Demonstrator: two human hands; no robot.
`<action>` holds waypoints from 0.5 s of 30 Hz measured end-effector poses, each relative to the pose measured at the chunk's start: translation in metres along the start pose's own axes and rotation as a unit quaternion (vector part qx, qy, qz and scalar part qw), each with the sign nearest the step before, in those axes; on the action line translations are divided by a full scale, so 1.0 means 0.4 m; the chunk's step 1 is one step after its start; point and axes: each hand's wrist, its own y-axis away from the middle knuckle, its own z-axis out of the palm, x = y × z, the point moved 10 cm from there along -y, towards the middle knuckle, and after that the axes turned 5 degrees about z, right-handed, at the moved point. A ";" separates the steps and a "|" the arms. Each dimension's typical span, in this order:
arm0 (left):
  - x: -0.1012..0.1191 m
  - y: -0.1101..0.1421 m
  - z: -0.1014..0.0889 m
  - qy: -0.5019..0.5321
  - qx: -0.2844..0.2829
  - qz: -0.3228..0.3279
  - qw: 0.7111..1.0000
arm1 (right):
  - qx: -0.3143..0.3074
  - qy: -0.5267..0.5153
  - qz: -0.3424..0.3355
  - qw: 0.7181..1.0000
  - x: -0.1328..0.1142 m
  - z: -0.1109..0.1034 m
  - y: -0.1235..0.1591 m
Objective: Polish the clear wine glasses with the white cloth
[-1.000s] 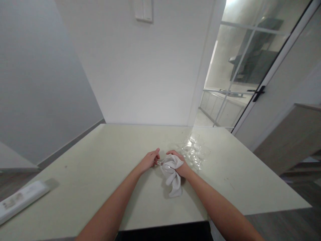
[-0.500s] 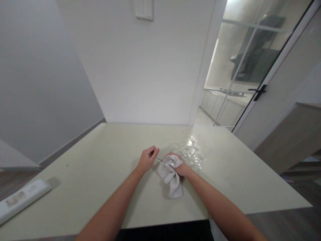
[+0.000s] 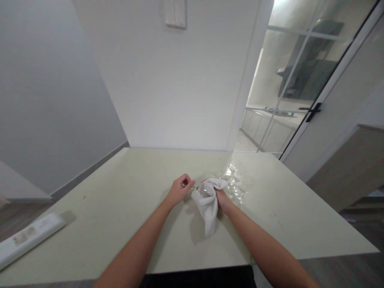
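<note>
My left hand [image 3: 180, 190] is closed on the foot end of a clear stemmed wine glass [image 3: 202, 190], its thumb pointing right along the stem. The glass lies tilted on its side above the table, with its bowl towards the right. A white cloth [image 3: 209, 204] is wrapped around the bowl and hangs down in folds. My right hand [image 3: 223, 200] grips this cloth from the right; its fingers are mostly hidden behind the cloth. Just beyond it, several clear glasses [image 3: 235, 180] stand close together on the table.
The pale table [image 3: 126, 224] reaches to the white wall. At its left edge lies a long white box [image 3: 33, 236] with pictures on it. A glass-paned door with a black handle [image 3: 313, 112] is at the right.
The cloth has turned around the bowl, and its upper fold now reaches further right. My left hand has shifted slightly right. The whole view has moved a little.
</note>
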 end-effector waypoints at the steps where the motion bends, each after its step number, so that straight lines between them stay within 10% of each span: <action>1: -0.003 -0.002 0.000 -0.001 -0.002 -0.005 1.000 | 0.004 -0.001 -0.007 1.000 -0.007 -0.001 0.001; 8: -0.038 0.000 0.014 0.028 -0.027 -0.047 0.998 | -0.091 0.007 0.010 0.996 -0.022 0.068 0.029; 15: -0.036 -0.003 -0.007 0.038 0.060 -0.022 0.997 | -0.031 -0.168 0.107 0.979 0.002 0.036 0.019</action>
